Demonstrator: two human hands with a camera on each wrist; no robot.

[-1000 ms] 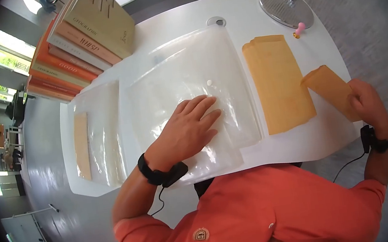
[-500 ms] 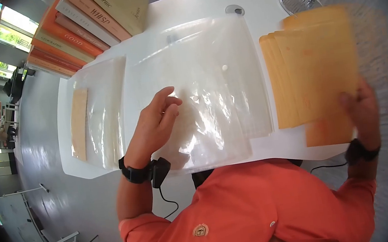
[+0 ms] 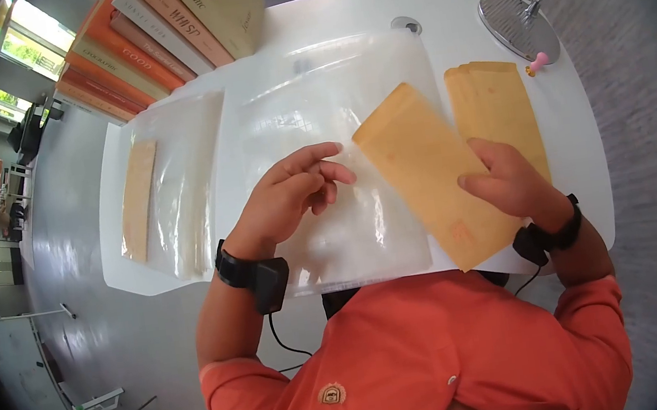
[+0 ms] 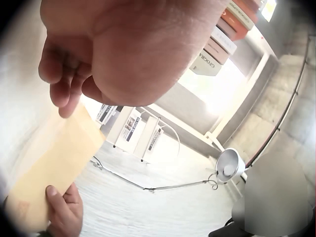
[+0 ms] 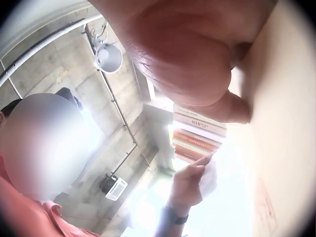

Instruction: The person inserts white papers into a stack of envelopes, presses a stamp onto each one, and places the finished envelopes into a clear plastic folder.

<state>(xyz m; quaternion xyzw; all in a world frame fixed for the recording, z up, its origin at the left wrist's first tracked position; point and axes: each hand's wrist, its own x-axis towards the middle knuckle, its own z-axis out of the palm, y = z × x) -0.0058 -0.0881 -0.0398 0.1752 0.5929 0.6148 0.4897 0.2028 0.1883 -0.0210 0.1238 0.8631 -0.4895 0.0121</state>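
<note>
My right hand (image 3: 512,181) pinches a brown paper envelope (image 3: 431,166), thumb on its upper face and the other fingers hidden beneath. A faint reddish stamp marks the envelope's near end. Its far corner reaches toward my left hand (image 3: 293,189), which hovers with loosely bent fingers over a stack of clear plastic sleeves (image 3: 334,246). In the left wrist view the same envelope (image 4: 54,163) slants up below the left fingers. To the right, partly behind the right hand, lies a pile of brown envelopes (image 3: 497,96).
At the left, another set of clear sleeves (image 3: 193,181) has a tan strip (image 3: 140,201) on it. Upright books (image 3: 173,34) stand at the back left of the white table (image 3: 320,15). A lamp base (image 3: 517,27) and a small pink-handled object (image 3: 536,64) sit back right.
The right hand has brought an envelope from the right edge leftward over the sleeves. My left hand has lifted off the sleeves, where its spread fingers rested before.
</note>
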